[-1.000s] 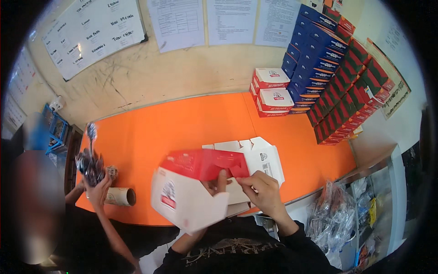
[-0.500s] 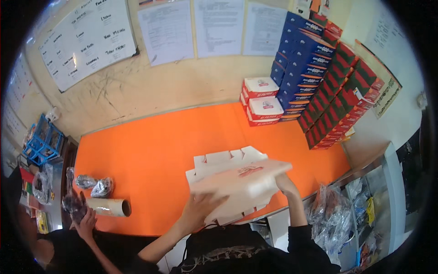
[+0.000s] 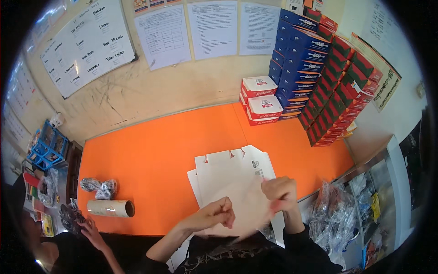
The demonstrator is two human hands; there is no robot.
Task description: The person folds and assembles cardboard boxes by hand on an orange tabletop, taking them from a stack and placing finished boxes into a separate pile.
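A white cardboard box blank [image 3: 244, 221], blurred by motion, hangs in front of my torso over the table's near edge. My left hand [image 3: 212, 214] is closed at its left side, fingers curled down. On the right side my right hand [image 3: 280, 192] is closed in a fist, with a smear of red card below it. The fingertips of both hands are partly hidden. Beneath lie flat white box blanks [image 3: 214, 166] with red-edged slots, loosely stacked on the orange tabletop [image 3: 155, 155].
Red-and-white boxes [image 3: 264, 106], blue boxes [image 3: 303, 59] and dark red-and-green boxes [image 3: 340, 98] are stacked at the back right. At left lie a cardboard tube [image 3: 109, 208] and a plastic-wrapped bundle [image 3: 106, 188]. A co-worker's hand [image 3: 93, 235] holds a dark wrapped item. Plastic bags [image 3: 333, 219] sit at right.
The box blank has swung down toward my torso, and its printed face no longer shows. My left hand has curled from flat to closed; my right hand has come inward and lower.
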